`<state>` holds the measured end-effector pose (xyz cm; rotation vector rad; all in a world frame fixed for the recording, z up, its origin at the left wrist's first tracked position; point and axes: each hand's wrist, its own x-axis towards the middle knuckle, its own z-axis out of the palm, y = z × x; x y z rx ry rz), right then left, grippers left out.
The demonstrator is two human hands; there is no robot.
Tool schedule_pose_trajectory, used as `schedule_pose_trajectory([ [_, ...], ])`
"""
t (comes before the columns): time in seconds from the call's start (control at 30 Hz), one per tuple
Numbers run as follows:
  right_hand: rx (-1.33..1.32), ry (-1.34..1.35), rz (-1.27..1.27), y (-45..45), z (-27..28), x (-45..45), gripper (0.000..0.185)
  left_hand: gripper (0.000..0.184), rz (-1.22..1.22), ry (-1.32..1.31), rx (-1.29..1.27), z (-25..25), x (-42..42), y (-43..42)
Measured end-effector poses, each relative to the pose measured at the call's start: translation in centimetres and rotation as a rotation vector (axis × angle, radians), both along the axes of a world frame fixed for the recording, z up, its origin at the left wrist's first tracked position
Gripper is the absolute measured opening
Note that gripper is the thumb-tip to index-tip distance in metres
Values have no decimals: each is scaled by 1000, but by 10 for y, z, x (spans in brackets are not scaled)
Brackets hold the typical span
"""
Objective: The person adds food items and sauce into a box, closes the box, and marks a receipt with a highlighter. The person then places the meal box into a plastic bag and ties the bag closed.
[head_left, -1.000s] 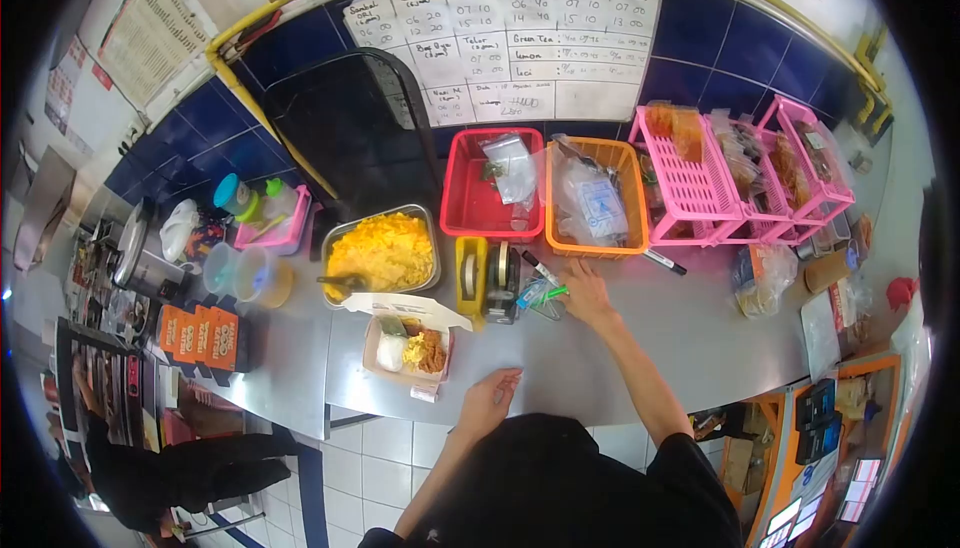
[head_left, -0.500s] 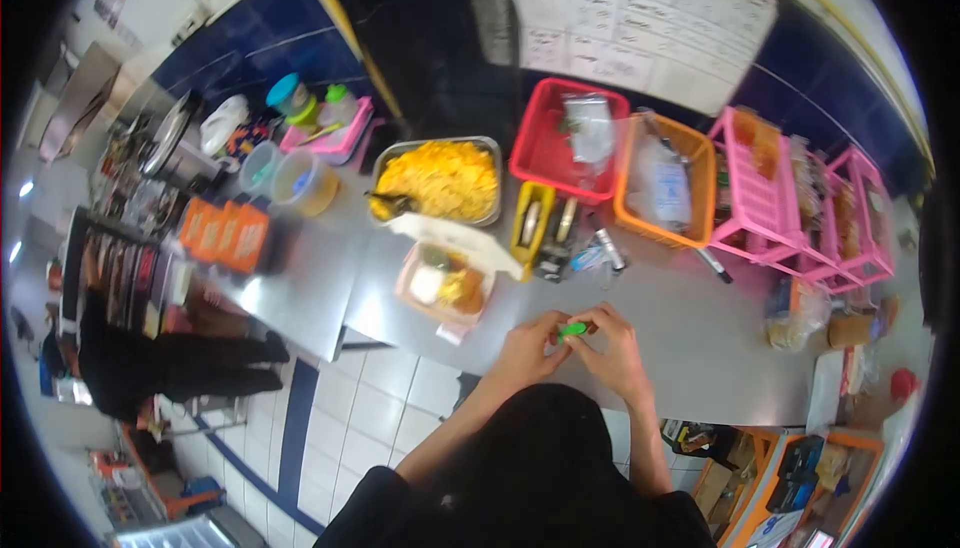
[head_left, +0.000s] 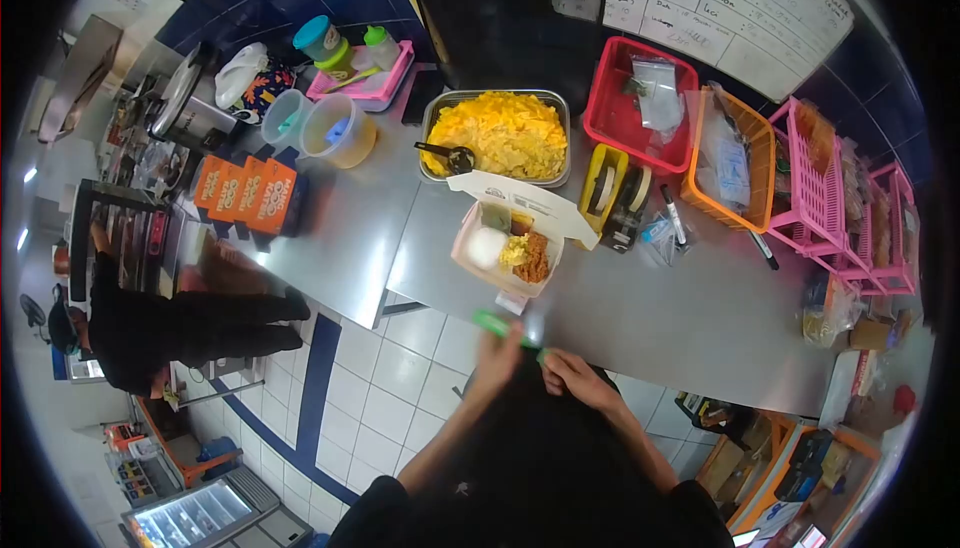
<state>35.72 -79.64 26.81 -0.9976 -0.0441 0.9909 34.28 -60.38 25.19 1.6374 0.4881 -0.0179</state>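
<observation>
My left hand [head_left: 495, 360] is smeared by motion, closed around a bright green elongated thing [head_left: 490, 322]. That thing is too blurred for its kind to show. My right hand [head_left: 575, 380] is closed close beside it at the table's front edge, with a small green piece [head_left: 542, 355] at its fingertips. Whether the two green parts join is unclear. Just beyond my hands stands an open takeaway box [head_left: 462, 251], its lid folded back. Inside are white rice [head_left: 487, 247], yellow scrambled egg [head_left: 514, 252] and a browned fried piece [head_left: 536, 260].
A metal tray [head_left: 568, 148] of yellow food with a black ladle [head_left: 455, 158] stands behind the box. To its right are a yellow tape dispenser [head_left: 601, 188], markers [head_left: 673, 216], a red basket [head_left: 600, 98] and an orange basket [head_left: 700, 203]. Another person [head_left: 150, 333] stands far left.
My hands were together over the table on one small green thing. They have come back towards my body and apart, my left hand moving left with the green thing. The view has shifted.
</observation>
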Motion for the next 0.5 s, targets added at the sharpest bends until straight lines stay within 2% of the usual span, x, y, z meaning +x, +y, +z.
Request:
schedule_pose_trajectory([
  [0.03,-7,-1,-8,1,3,-4,24,30,141,44,-116,22,11,31],
  [0.07,-198,-122,-53,-4,10,-10,24,31,248,-22,-155,-8,12,80],
  [0.1,-393,-240,-92,-11,12,-13,25,33,324,-20,-139,15,21,107],
  [0.13,-671,-360,-118,-14,5,-9,21,34,332,-62,-148,18,25,128],
  [0.17,-862,-528,-136,-16,-5,3,17,32,215,-76,-212,13,25,149],
  [0.2,-1047,-695,-150,-18,-17,18,16,30,203,-47,-221,13,30,149],
  [0.27,-1249,-972,-386,-23,-58,46,22,27,145,8,-260,6,31,141],
  [0.33,-1390,-898,-471,-23,-68,66,27,26,82,26,-339,-13,30,127],
  [0.47,-1439,-908,-620,-11,-71,79,32,27,38,115,-445,-22,32,108],
  [0.5,-1414,-823,-647,-7,-70,77,35,27,24,122,-444,-24,34,108],
])
